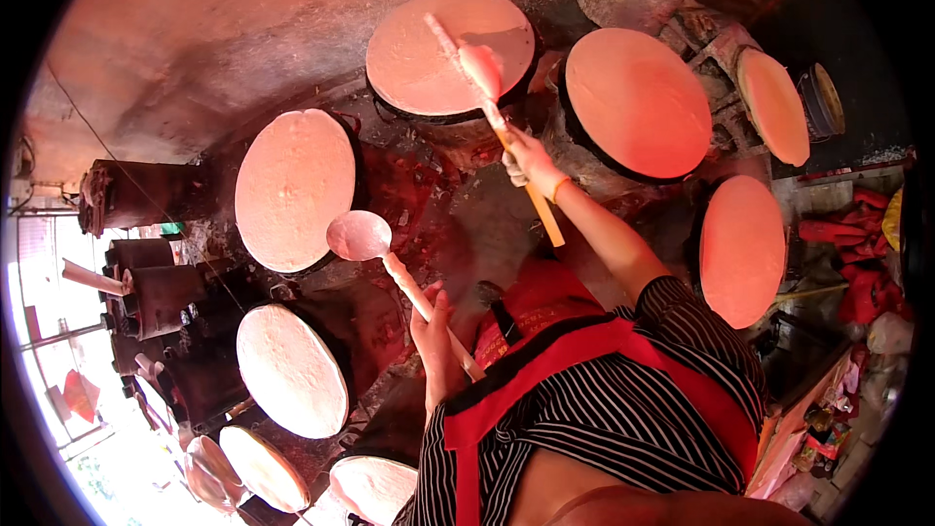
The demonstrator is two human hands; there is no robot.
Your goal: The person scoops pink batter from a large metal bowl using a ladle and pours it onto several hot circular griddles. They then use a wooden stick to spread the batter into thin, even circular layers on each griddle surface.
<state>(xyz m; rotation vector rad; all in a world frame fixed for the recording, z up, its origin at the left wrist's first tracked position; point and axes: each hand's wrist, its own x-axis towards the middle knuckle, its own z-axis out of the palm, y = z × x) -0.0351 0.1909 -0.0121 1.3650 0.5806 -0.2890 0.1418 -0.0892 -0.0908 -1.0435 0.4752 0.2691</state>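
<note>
My left hand [433, 343] holds the pale handle of a metal ladle [359, 235], its round bowl near the edge of a round griddle covered in pale batter or dough [296, 190]. My right hand [532, 161] grips a long stick-like spreader [546, 215] with a yellow handle. Its far part is coated in a pale substance, with a wider lump partway along, and lies over the large top griddle's pale round layer [409, 51]. A dark shadow crosses that layer. To the right is another covered griddle [635, 102]. I cannot tell how cooked the layers are.
More pale rounds stand around me, at lower left [292, 372], bottom [372, 486], right [743, 252] and far right [773, 106]. Dark cylinders [157, 299] are stacked at left by a bright window. A sooty wall [241, 7] rises behind; red cloth [851, 226] lies at right.
</note>
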